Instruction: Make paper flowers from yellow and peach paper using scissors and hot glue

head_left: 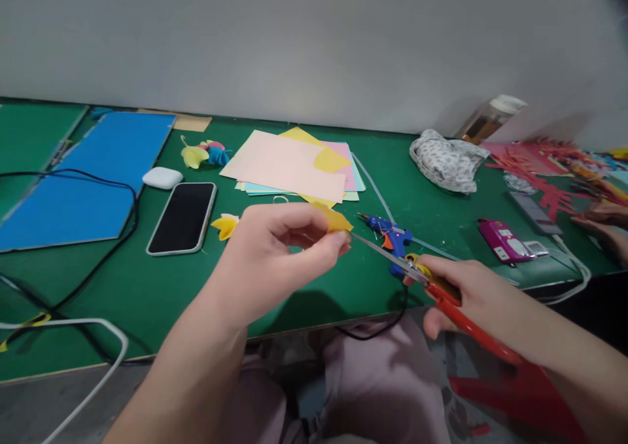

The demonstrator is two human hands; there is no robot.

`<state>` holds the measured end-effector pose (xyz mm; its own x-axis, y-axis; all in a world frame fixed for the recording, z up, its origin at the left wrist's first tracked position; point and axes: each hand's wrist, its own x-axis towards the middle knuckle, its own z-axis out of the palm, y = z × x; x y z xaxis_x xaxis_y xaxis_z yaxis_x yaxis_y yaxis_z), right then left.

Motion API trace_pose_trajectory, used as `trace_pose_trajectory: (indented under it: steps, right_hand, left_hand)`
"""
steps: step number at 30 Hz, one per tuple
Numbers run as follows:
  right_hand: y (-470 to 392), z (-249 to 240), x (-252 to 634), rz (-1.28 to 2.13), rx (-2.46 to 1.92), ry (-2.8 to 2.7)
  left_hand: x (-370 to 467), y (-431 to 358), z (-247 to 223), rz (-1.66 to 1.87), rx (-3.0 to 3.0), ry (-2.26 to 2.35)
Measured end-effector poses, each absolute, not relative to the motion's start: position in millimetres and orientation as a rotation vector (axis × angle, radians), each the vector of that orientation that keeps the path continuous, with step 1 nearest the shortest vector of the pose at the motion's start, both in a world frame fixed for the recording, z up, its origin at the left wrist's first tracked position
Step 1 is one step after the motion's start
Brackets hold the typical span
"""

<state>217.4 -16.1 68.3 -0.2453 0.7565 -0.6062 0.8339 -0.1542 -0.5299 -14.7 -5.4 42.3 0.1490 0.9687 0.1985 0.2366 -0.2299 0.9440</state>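
Between thumb and fingers, my left hand [279,254] pinches a small yellow paper piece [334,219] above the green table. My right hand [461,293] is wrapped round a pair of scissors [417,273] with red-orange handles. The blade tips point left and reach the lower right edge of the yellow paper; whether they touch it I cannot tell. Under the scissors lies a blue glue gun [377,224]. Behind my left hand are stacked coloured paper sheets [284,163], with a yellow petal-shaped cutout [331,159] on top. A yellow paper flower [226,226] sits left of my wrist.
A phone [182,218], a white earbud case [163,178] and a blue board [93,176] lie left. Paper flowers [203,153] stand behind. To the right are a patterned cloth pouch [449,161], a bottle [493,118], a magenta device [504,240], red paper strips and another person's hand [606,225].
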Motion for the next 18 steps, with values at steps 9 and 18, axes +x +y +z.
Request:
trace_pose_trajectory:
  steps: [9,18]
  right_hand:
    - [-16.0,66.2,218.0,-1.389,1.888,1.962]
    - [-16.5,63.7,219.9,-1.396,1.884,1.973]
  left_hand:
    - [-15.4,-5.7,41.1,1.147,1.616,1.171]
    - [-16.2,-5.4,40.5,1.158,1.630,1.157]
